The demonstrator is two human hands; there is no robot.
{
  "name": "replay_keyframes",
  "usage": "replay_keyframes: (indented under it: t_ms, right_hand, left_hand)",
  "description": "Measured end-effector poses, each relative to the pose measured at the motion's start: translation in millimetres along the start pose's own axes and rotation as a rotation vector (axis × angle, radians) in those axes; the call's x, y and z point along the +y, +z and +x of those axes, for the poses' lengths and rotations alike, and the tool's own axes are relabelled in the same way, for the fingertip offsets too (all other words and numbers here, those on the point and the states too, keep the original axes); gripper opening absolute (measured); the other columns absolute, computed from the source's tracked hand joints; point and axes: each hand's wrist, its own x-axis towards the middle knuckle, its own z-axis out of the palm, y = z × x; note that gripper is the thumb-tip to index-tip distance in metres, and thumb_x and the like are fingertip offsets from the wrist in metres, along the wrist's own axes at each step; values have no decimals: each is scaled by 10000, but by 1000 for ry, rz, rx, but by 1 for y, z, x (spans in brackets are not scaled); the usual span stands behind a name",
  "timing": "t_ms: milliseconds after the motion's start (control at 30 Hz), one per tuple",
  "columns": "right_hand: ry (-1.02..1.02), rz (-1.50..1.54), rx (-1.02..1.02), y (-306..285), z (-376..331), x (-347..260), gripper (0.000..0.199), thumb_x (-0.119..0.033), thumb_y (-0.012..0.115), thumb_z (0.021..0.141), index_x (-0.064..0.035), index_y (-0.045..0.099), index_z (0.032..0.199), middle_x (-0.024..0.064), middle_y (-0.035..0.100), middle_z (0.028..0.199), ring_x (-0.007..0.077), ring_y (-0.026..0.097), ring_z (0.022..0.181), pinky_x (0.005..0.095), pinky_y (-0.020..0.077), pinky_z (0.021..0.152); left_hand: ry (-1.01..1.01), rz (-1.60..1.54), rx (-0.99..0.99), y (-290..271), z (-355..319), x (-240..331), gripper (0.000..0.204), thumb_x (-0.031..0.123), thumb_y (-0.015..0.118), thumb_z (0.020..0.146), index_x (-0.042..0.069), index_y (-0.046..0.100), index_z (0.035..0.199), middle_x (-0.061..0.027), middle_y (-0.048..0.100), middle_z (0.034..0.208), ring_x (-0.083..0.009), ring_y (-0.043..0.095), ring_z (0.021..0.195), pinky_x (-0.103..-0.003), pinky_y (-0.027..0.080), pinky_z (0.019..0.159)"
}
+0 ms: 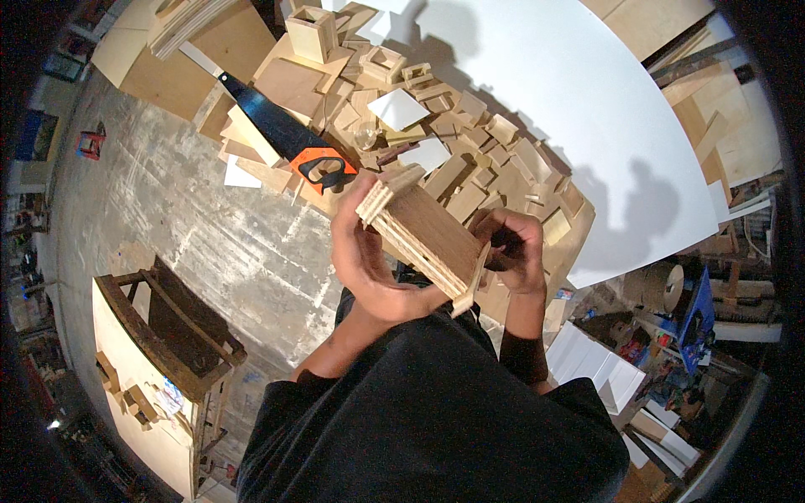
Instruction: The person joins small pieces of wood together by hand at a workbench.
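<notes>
You hold a small brown plywood box, open at one end [428, 239], in front of your chest, tilted so its layered edge points up and to the left. Your left hand [369, 264] is wrapped closed around its near left side, thumb and fingers clamped on the panel. Your right hand [513, 250] is curled shut at the box's lower right corner, fingers pinching a thin pale wooden strip [471, 281] that stands against the end; what lies inside the fist cannot be told.

To seat that strip well, keep the left grip firm and low so the box does not twist, and press the strip flush along the plywood edge rather than at one point, judging by how it now leans slightly outward.

Just beyond the box, on the floor, lies a heap of pale wooden offcuts and blocks [470, 151], touching a large white board [587, 109] to the far right. A handsaw with black blade and orange-and-black handle [289, 138] rests at the far left, teeth near your reach. The bare concrete floor [210, 226] to the left gives open room; a dark wooden stool frame [180, 331] stands near left, well apart.
</notes>
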Motion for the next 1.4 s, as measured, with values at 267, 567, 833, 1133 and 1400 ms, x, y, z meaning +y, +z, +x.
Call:
replay_keyframes:
  t_ms: [267,567,833,1133,1400]
  right_hand:
    - [44,164,-46,-2,3,6,399,-326,805,751,10,607,838,74,638,844,152,599,768,282,471,698]
    - [111,224,-36,-1,-1,4,536,-306,814,746,72,601,1062,124,659,1026,203,637,917,328,500,840]
    - [109,392,-96,8,-27,-4,997,-525,873,549,-105,456,1352,283,428,1386,356,509,1226,446,444,999]
    - [215,282,-41,23,-11,-36,1156,-535,891,497,82,407,1346,270,441,1383,351,496,1243,423,428,1029]
    - [238,245,10,29,-9,-40,1160,-527,912,455,102,447,1312,254,477,1356,300,514,1236,411,429,1032]
  left_hand:
    - [169,-31,22,0,-3,-7,1130,323,935,472,11,325,1370,-232,415,1327,-348,492,1197,-456,407,1022]
    - [427,124,178,6,1,-11,954,391,887,584,120,384,1347,-214,488,1214,-347,517,1117,-478,444,956]
    - [447,221,219,4,5,-10,770,427,848,657,219,431,1270,-164,482,1193,-338,502,1122,-493,461,959]
    - [454,305,178,4,6,-5,744,451,833,673,251,415,1256,-136,474,1182,-311,493,1103,-505,470,945]
    - [460,310,193,5,4,-9,759,432,840,671,271,388,1259,-120,449,1206,-311,470,1131,-492,461,963]
